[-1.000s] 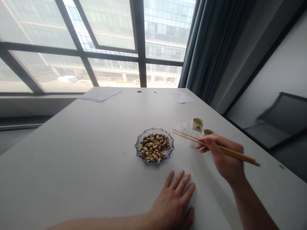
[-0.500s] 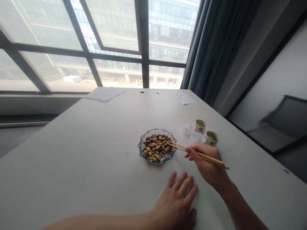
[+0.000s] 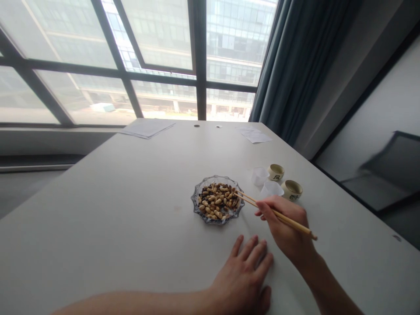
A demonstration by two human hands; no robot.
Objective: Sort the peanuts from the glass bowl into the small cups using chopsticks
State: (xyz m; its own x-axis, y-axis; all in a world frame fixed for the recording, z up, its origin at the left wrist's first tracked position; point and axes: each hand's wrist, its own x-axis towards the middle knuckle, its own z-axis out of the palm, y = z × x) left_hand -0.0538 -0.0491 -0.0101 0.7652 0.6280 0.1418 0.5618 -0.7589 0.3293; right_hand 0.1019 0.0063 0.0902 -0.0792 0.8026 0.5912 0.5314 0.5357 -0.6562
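Note:
A faceted glass plate (image 3: 196,202) holds a heap of peanuts (image 3: 216,201), some pale and some dark. My right hand (image 3: 282,223) grips a pair of wooden chopsticks (image 3: 251,202), and their tips reach over the plate's right rim. I cannot tell whether a peanut lies between the tips. My left hand (image 3: 243,280) rests flat on the white table (image 3: 131,197) with its fingers spread, just below the plate and not touching it.
Beyond my right hand stand two small ceramic cups (image 3: 292,190) and two clear plastic cups (image 3: 271,189). Sheets of paper (image 3: 147,128) lie at the far edge of the table, by a large window and a dark curtain (image 3: 282,65).
My right hand has moved left with the chopsticks, bringing their tips from beside the plate to over its right rim. My left hand stays flat, and the view has shifted slightly.

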